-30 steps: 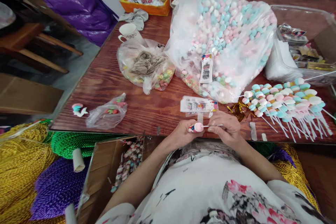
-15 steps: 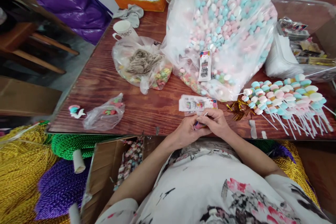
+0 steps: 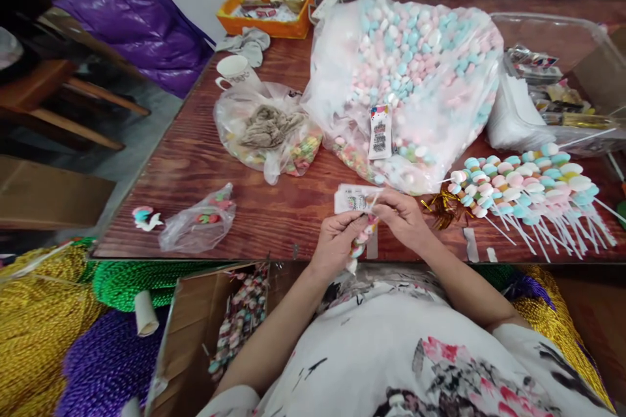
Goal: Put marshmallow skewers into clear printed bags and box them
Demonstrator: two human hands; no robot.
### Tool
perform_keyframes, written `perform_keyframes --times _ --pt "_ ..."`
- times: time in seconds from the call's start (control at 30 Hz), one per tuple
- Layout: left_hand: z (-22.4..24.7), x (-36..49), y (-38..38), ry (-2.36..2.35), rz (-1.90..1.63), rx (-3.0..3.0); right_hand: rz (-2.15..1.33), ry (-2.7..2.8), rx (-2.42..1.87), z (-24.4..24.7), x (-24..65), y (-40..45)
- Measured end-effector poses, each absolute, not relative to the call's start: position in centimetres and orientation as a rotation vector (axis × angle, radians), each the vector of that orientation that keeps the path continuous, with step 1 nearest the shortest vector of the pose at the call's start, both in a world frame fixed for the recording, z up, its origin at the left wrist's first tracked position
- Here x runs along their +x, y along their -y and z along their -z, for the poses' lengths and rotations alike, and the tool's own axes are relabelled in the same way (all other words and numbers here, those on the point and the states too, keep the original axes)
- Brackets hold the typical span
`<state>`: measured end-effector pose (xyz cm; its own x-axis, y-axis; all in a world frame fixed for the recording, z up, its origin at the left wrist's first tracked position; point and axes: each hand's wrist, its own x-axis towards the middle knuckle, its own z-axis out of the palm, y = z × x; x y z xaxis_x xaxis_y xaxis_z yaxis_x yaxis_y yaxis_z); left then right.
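Note:
A candy skewer [image 3: 360,245] in a clear wrapper slants between my hands at the table's front edge, its pastel pieces hanging below my fingers. My left hand [image 3: 337,240] is closed around its upper part. At the top, my right hand [image 3: 402,219] pinches the end where a white stick shows; any tie there is too small to make out. Just behind my fingers lies a stack of printed wrappers [image 3: 353,199], partly covered by my right hand. Gold twist ties [image 3: 444,208] lie to the right of that hand.
Many unwrapped candy skewers [image 3: 528,186] lie at the right. A large bag of pastel candies [image 3: 405,65] fills the back middle, near a clear plastic bin [image 3: 596,32]. Left of it are a smaller bag [image 3: 229,104] and a mug [image 3: 235,71]. A cardboard box [image 3: 188,339] with wrapped skewers stands below.
My hands have moved slightly apart, and the wrapped candy skewer, mostly hidden before, now shows below my left hand. My right hand has risen over the wrapper stack. The view has tilted up slightly.

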<state>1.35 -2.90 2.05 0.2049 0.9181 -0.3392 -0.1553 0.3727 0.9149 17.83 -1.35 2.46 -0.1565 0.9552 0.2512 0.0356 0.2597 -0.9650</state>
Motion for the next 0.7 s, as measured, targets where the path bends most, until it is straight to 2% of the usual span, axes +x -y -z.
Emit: perform_keyframes --times 0.1,0.27,0.53,0.7 --pt "-1.8 1.8 3.0 -1.169 -0.983 0.857 -1.126 1.281 -1.033 -1.4 17.9 2.3" --pt "-1.1 2.3 3.6 -1.237 -0.950 1.061 -1.012 1.376 -1.040 -0.5 16.8 3.6" --pt "-1.8 1.8 4.5 -0.891 -0.833 0.769 -0.691 1.516 -0.940 0.4 17.0 4.1" --pt "-2.1 0.8 3.8 -0.809 -0.688 0.825 -0.659 1.462 -0.948 0.6 16.5 4.3"
